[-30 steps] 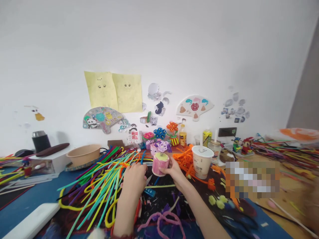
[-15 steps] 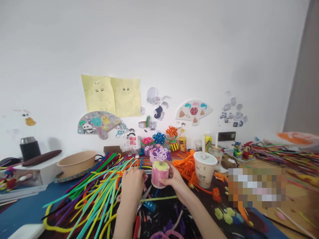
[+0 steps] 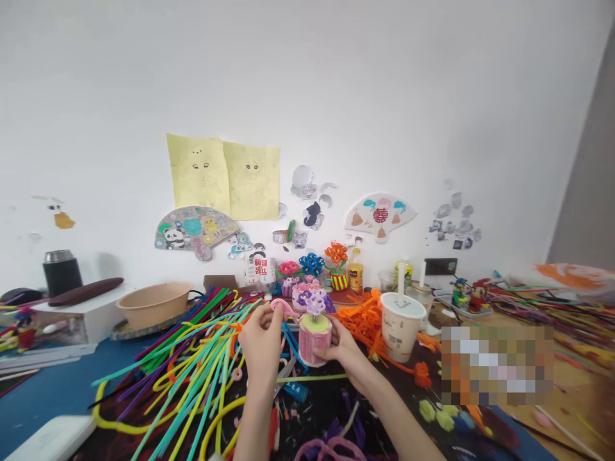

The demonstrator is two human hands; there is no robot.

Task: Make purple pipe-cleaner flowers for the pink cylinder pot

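- Head view, with the clock face centred on the pink pot (image 3: 314, 349) and twelve pointing at the wall: here's your pot, upright, right in the middle.
- Its side is all covered in pink where it shows, the yellow-green top (image 3: 316, 325) is in place, and a lilac flower (image 3: 316, 301) stands over it on thin stems. That much looks done!
- What's left, as far as this shows: the pink fuzzy piece (image 3: 287, 310) is off the pot's side, up in your fingers at ten o'clock. Whether its end touches the rim, I can't tell.
- Your left hand (image 3: 262, 334), at nine to ten, pinches that piece, thumb and fingers together; the pot lies at its three o'clock, apart from it.
- Your right hand (image 3: 340, 346), at three, is clamped on the pot, thumb across the front; the pot sits at its nine o'clock, touching.
- Round the dial: scissors (image 3: 287, 370) at eight, orange strands (image 3: 366, 315) at two, paper cup (image 3: 402, 328) at three, purple loops (image 3: 331, 450) near six, and an orange flower in a striped pot (image 3: 339, 280) at one.
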